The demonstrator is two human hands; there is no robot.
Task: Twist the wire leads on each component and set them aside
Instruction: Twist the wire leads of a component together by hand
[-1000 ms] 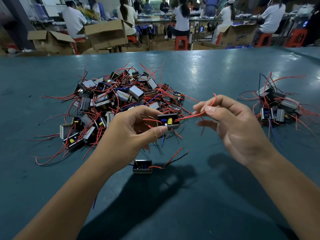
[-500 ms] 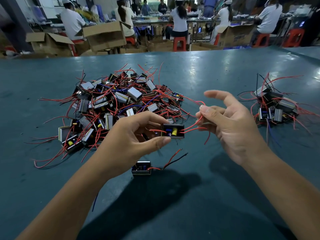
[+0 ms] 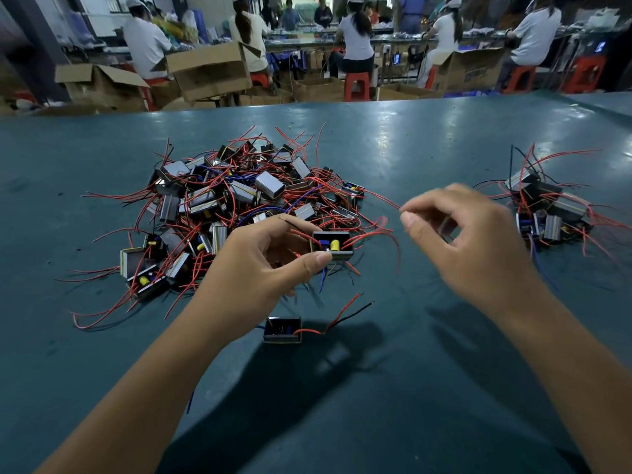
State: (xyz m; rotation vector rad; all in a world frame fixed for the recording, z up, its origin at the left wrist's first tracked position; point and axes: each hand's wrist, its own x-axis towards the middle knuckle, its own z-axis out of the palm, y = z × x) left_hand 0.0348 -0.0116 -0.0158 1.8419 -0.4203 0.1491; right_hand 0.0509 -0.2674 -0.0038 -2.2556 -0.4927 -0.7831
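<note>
Head view, looking down on a teal surface. Left hand holds one component above the surface, grip clamped on it between thumb tip and curled fingers; the component is a small black block with a yellow part and a blue part showing on its face. Red wire leads spring from the component's right side and arc toward the right hand. Right hand is blurred, fingers curled with thumb and forefinger close together; whether that grip is pinching a lead cannot be told. Behind the left hand lies a large pile of components, a tangle of red, blue and black wires. A smaller pile sits well apart at the right of the surface. One single component rests on the surface just below the left hand, a red and a black lead trailing to its right. Beyond the far edge, seated workers and cardboard boxes.
</note>
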